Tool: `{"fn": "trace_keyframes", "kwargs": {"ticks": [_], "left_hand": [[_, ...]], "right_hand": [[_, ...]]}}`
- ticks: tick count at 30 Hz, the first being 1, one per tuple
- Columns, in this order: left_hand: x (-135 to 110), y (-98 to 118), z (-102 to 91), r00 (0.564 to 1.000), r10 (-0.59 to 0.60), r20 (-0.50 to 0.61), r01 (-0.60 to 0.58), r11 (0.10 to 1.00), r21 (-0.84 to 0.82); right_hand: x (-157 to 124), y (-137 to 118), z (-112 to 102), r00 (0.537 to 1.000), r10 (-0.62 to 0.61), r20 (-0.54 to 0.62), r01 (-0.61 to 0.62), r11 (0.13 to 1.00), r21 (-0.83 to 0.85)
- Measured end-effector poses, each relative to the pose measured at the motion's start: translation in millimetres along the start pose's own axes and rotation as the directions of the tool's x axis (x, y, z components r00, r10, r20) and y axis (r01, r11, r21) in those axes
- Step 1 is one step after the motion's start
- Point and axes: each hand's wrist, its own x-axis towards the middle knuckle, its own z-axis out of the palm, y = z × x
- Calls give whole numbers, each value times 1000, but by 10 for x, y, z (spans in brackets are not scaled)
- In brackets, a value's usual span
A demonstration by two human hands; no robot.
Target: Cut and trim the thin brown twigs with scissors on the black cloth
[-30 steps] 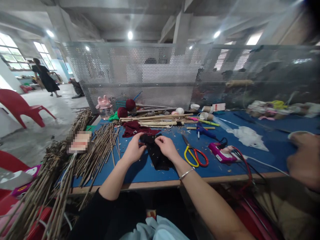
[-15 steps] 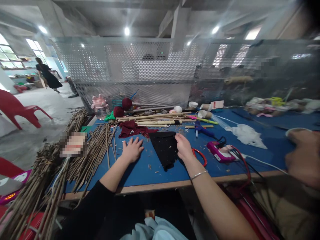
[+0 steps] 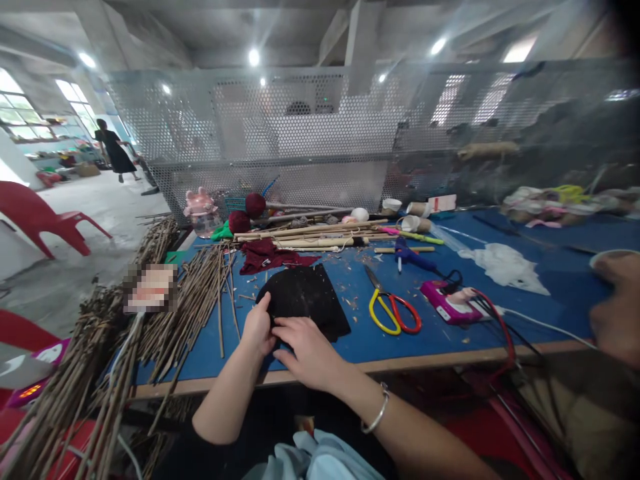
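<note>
Black cloth (image 3: 310,297) lay on the worktop (image 3: 360,348), left of the scissors (image 3: 381,291). The left hand (image 3: 258,330) had its grip clamped on the near-left edge; the right hand (image 3: 310,350) touched the near edge, its grip indeterminable.

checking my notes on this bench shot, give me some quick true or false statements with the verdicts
1. The left hand and right hand are both at the black cloth. True.
2. The scissors have one yellow and one red handle. True.
3. The right hand holds the scissors. False: they lie apart from it.
4. The scissors lie left of the black cloth. False: right of it.
5. A maroon cloth lies beyond the black cloth. True.
</note>
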Motion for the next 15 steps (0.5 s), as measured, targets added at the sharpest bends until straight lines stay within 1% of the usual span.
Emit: {"fn": "trace_keyframes", "kwargs": {"ticks": [2, 4, 5, 7, 9, 10, 12, 13, 14, 15], "left_hand": [[16, -23, -35, 995, 92, -24, -92, 996, -2], [9, -47, -61, 985, 168, -29, -168, 986, 15], [3, -54, -74, 982, 186, -40, -185, 982, 31], [-4, -47, -105, 980, 187, -65, -183, 981, 60], [7, -4, -150, 981, 176, -81, -169, 982, 82], [19, 30, -176, 980, 179, -84, -171, 981, 90], [47, 111, -224, 976, 198, -93, -188, 977, 105], [60, 151, -242, 972, 211, -102, -200, 974, 110], [70, 185, -254, 969, 220, -109, -208, 971, 115], [77, 210, -258, 968, 224, -114, -210, 970, 123]], "right_hand": [[-34, 9, -11, 999, 12, -46, -9, 999, 48], [-14, 84, -63, 990, 70, -120, -58, 993, 105], [9, 140, -101, 982, 108, -156, -89, 989, 122], [57, 281, -199, 956, 188, -224, -166, 980, 112], [88, 442, -316, 916, 283, -285, -287, 958, 29], [94, 519, -374, 887, 341, -311, -371, 928, -42], [94, 636, -464, 824, 462, -329, -537, 821, -191], [94, 667, -486, 805, 491, -331, -576, 779, -245], [100, 677, -487, 799, 494, -343, -589, 758, -281], [114, 668, -467, 801, 482, -354, -585, 754, -298]]}}
